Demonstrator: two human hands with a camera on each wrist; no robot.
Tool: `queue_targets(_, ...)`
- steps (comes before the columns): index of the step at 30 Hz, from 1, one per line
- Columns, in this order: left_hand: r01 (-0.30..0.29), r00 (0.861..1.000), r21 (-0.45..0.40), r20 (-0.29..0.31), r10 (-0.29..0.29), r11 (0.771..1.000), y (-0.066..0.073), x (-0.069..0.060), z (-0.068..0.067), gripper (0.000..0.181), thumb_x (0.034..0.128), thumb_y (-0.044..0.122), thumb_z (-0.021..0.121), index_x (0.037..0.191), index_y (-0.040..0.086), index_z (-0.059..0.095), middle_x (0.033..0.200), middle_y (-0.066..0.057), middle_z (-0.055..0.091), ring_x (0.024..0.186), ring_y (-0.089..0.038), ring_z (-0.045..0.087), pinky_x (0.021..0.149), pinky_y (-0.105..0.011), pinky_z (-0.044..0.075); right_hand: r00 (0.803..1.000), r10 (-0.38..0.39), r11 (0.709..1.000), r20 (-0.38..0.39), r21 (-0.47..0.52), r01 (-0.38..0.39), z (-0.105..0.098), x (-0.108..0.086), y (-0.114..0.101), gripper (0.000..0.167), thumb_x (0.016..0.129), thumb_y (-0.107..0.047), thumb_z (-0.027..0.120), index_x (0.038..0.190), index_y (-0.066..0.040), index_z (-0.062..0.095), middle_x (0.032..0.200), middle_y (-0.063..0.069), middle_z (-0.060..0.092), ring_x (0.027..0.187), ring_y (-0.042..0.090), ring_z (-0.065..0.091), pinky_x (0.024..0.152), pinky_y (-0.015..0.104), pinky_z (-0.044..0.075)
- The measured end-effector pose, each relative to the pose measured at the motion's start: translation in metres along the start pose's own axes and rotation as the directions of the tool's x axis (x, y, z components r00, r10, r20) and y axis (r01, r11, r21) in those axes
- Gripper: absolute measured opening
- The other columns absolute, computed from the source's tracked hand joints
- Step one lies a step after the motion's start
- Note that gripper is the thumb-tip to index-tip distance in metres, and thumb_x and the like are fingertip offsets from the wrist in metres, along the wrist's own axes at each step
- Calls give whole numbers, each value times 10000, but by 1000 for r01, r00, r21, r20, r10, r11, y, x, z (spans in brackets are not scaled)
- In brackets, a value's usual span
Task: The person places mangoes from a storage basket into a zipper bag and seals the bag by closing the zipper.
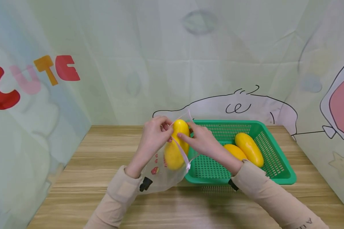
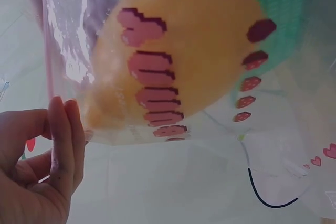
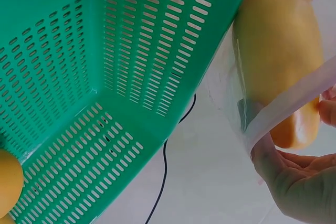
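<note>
A yellow mango point(image 1: 181, 127) stands tilted in the mouth of a translucent zip bag point(image 1: 167, 184) printed with strawberries; its lower part shows through the film. My left hand point(image 1: 156, 133) pinches the bag's rim on the left, also visible in the left wrist view, with the left fingers point(image 2: 60, 145) at the pink-edged opening. On the other side, my right hand point(image 1: 202, 138) holds the mango's upper end between thumb and fingers, inside the bag's opening. The pale zip strip, with its white slider point(image 1: 188, 167), loops across the mango's front.
A green perforated basket point(image 1: 288, 179) stands on the wooden table point(image 1: 103, 159) under my right forearm. Inside it lie another mango point(image 1: 248, 149) and a second yellow fruit point(image 1: 233, 151), partly hidden by the arm. A printed curtain point(image 1: 126, 63) hangs behind the table.
</note>
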State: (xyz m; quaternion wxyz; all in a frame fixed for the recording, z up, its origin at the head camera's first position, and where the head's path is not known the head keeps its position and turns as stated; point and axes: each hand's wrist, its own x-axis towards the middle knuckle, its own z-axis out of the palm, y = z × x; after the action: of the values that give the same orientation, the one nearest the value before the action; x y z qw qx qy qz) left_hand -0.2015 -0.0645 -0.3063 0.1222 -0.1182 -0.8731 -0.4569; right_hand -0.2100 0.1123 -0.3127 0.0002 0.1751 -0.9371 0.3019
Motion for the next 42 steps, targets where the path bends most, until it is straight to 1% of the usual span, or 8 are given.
queue_targets(3,5,1000,-20,2,-5,1000,1,0,-1,95,882,94,640,931,22,676,815,-105,567,551,-154,604,544,-246,561,1000,13,1000,5,11,-13,-1,-1,0,550,932,-449,564,1357,-109,487,1080,65,667,843,191,607,667,243,523)
queue_targets(7,18,1000,-48,7,-18,999,2,0,-2,109,883,85,641,948,5,676,816,-115,568,561,-161,616,545,-262,572,1000,3,1000,12,22,-4,-3,-2,2,541,936,-404,572,1375,-104,474,1135,94,662,801,184,623,660,245,536)
queue_targets(11,16,1000,-51,5,-15,999,3,1,-3,116,883,81,636,952,-3,675,812,-117,567,558,-158,622,541,-263,571,1000,-9,1000,14,30,9,-2,-3,5,544,932,-358,587,1391,-93,467,1169,118,664,818,194,662,659,259,566)
queue_targets(15,2,1000,-44,-1,-2,999,3,1,-3,125,878,68,629,960,-17,672,812,-116,565,544,-144,627,528,-252,565,1000,-5,999,20,39,4,-2,-3,6,555,927,-332,596,1397,-71,460,1190,133,666,883,230,690,679,286,590)
queue_targets(20,-12,1000,-32,-12,12,999,3,1,-4,107,877,69,625,933,-9,673,804,-110,563,535,-126,629,512,-238,554,1000,-20,999,7,42,20,-2,-5,6,496,924,-308,598,1349,-68,515,1190,144,671,920,254,697,721,338,597)
queue_targets(26,-11,1000,-52,-19,10,999,4,2,-6,93,867,58,607,896,1,674,784,-108,569,528,-126,638,493,-253,553,999,-45,998,-12,38,45,-2,-6,7,391,923,-278,599,1253,-68,607,1186,121,679,884,218,690,739,335,586)
queue_targets(34,-22,999,-51,-34,20,998,2,2,-9,117,864,52,603,914,-22,679,777,-111,572,525,-133,639,493,-255,554,995,-88,995,-50,41,90,-7,-10,10,298,932,-267,588,1148,-80,673,1043,49,722,734,148,650,627,237,529)
queue_targets(42,-36,998,-37,-49,34,999,2,2,-10,126,852,44,595,908,-26,684,769,-105,580,505,-118,634,479,-256,545,992,-94,994,-80,43,97,-15,-14,13,236,932,-256,585,1069,-104,702,947,15,724,651,118,605,581,246,503)
